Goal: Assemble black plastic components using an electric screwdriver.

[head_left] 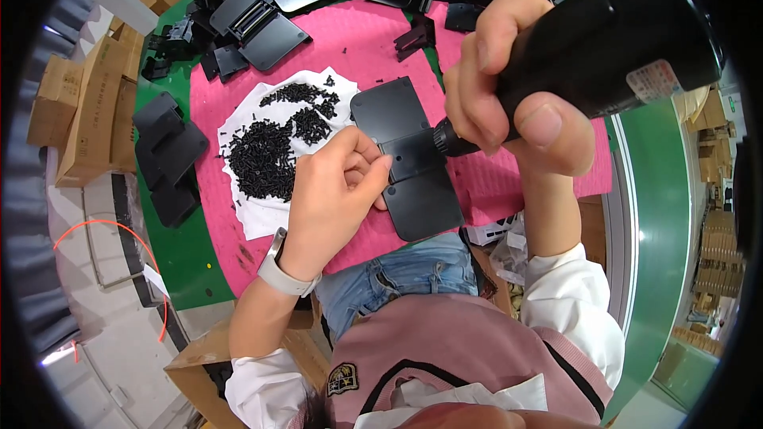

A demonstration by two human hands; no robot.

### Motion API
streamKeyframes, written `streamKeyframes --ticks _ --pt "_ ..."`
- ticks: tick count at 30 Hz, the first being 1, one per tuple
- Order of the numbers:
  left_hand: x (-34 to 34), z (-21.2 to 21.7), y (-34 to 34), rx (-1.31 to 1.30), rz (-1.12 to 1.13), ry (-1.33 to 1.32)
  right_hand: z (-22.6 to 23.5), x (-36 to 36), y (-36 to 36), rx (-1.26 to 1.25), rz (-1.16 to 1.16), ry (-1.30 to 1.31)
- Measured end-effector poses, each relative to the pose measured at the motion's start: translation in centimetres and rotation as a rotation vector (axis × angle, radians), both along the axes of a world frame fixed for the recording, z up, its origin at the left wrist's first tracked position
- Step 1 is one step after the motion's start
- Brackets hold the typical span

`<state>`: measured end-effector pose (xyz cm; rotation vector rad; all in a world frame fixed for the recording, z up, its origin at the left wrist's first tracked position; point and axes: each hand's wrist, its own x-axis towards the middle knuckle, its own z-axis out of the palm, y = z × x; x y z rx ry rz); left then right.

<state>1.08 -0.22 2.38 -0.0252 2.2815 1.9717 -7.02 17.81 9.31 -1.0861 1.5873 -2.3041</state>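
My right hand (pixel 509 83) is wrapped round a thick black electric screwdriver (pixel 612 40), held tilted, its narrow end pointing left and down. That end (pixel 445 139) is at the middle part of a black plastic plate assembly (pixel 425 202), which has two broad rounded panels and lies on pink foam sheeting. At the assembly's left edge, my left hand (pixel 338 179) is closed, thumb and fingers pinching by a thin metallic strip. A heap of small black screws (pixel 262 159) lies on a white cloth (pixel 258 222), left of the assembly.
Black plate assemblies (pixel 266 32) are piled at the far edge of the green table (pixel 191 282). More black parts (pixel 171 151) lie at the left. Pink foam sheeting (pixel 230 246) covers the work area. Cardboard boxes (pixel 87 111) stand beyond the table's left side.
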Motion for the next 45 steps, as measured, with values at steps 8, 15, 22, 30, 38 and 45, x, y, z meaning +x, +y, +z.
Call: streamKeyframes --ticks 8,15,22,30,38,45 --pt "-0.2 -0.3 0.1 0.041 -0.010 0.018 0.0 -0.8 0.7 -0.004 0.125 -0.043" --pt "-0.1 -0.1 0.1 0.008 0.000 -0.008 0.2 -0.5 0.0 0.071 0.057 0.039" --pt "-0.2 -0.2 0.0 -0.025 -0.021 -0.017 -0.1 -0.6 -0.2 0.062 0.052 0.018" --pt "-0.1 -0.3 0.1 -0.043 -0.001 0.024 -0.6 0.1 -0.2 0.075 0.005 0.068" --pt "-0.1 0.1 -0.4 -0.052 -0.049 0.052 0.3 -0.6 1.5 -0.173 0.160 0.060" --pt "-0.5 0.2 -1.8 0.354 -0.126 0.050 -0.1 -0.8 0.8 -0.528 0.256 0.102"
